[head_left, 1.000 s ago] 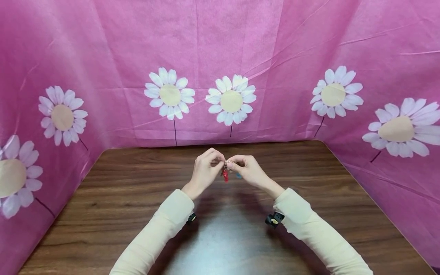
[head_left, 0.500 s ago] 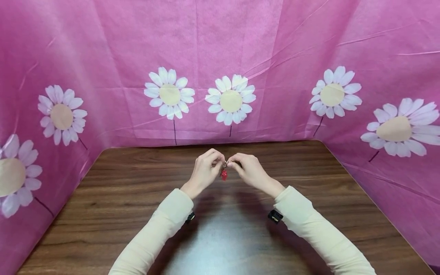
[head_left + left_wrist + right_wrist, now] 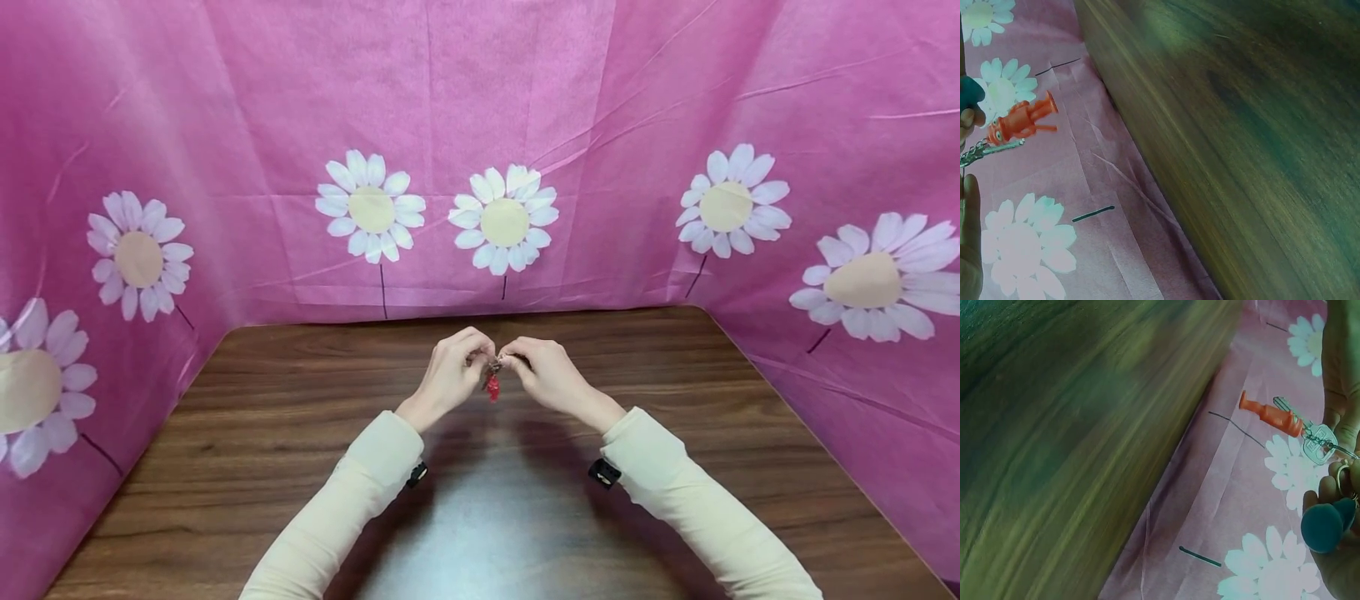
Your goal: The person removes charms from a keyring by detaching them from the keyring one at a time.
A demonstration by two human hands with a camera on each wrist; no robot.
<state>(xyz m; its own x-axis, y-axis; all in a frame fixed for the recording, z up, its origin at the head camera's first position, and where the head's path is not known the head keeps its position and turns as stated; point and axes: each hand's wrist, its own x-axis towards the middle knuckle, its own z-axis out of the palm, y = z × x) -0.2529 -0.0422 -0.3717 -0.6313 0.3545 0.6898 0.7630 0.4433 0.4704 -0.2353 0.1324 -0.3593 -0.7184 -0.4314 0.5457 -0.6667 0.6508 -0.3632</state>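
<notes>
Both hands meet over the far middle of the table, fingertips close together. With thumb and fingers, my left hand pinches a key ring; exactly where is hidden. A silver key and a small red figure charm on a short chain hang below the fingertips. The figure shows its legs in the left wrist view. My right hand grips the keychain's other side, where a gold-coloured ring and a rounded teal charm show. In the head view that teal piece is hidden behind the right hand.
A brown wood-grain table lies beneath the arms. Pink cloth printed with white daisies rises behind it and on both sides. A small black device sits under the right cuff, another under the left.
A second ago the teal charm showed below the right hand in the head view; now it is out of sight there. The right fingers have shifted a little; both hands keep almost the same place.
</notes>
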